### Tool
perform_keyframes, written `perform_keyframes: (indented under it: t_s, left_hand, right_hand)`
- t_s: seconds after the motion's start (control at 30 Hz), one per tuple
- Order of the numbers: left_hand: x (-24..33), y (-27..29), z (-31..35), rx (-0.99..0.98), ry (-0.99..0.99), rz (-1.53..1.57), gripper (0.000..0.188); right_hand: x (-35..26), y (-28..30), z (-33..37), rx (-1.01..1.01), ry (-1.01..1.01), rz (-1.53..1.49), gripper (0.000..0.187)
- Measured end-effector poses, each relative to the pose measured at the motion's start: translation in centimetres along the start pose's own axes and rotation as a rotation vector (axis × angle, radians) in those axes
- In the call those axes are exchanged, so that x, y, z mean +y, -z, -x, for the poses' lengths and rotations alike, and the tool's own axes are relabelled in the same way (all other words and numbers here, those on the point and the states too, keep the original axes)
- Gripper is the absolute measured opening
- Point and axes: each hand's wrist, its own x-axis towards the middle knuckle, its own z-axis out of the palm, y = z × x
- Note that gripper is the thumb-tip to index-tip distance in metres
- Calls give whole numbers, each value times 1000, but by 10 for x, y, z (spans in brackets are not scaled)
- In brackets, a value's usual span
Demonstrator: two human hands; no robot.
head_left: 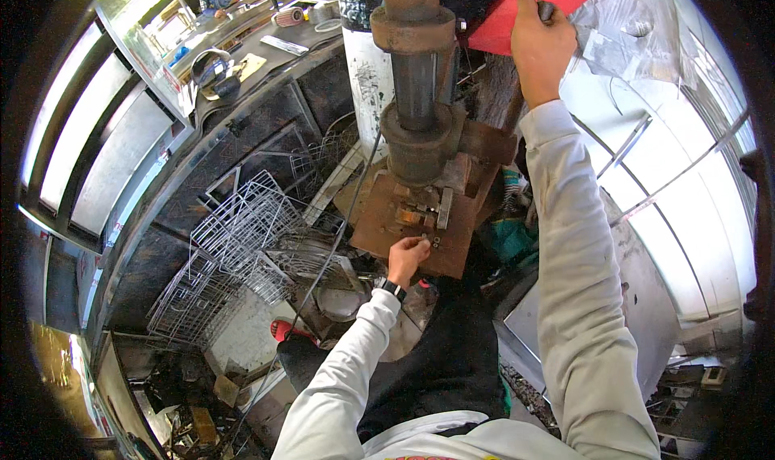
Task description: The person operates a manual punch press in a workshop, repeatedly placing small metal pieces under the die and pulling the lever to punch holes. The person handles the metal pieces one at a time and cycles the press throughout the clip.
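A rusty press with a thick upright column [416,88] stands in front of me above a flat brown metal plate [379,218]. On the plate, under the column, sit a worn metal block [413,216] and a grey bar [445,208]. Small nut-like pieces [437,241] lie near them. My left hand [408,260] is at the plate's front edge, its fingertips pinched at a tiny metal piece too small to name. Raised at the upper right, my right hand [545,50] is closed around a dark round knob [546,11], beside a red sheet [502,25].
Wire racks [246,226] are piled at the left below a bench [274,64] holding tools and loose parts. A white cylinder [367,88] stands behind the press. White panels [646,193] and clear plastic wrap [646,24] are at the right. A thin cable [343,234] hangs left of the plate.
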Motion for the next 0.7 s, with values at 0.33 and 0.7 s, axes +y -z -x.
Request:
perform_keyframes:
  t_s: [0.33,0.7]
  left_hand:
    - [49,-41,-34,168,-663,-1099,42]
    - [-38,-194,112,-579,-856,-686,15]
  right_hand:
    - [2,16,-14,-114,192,166,41]
    - [-4,-11,-9,-129,78,178,41]
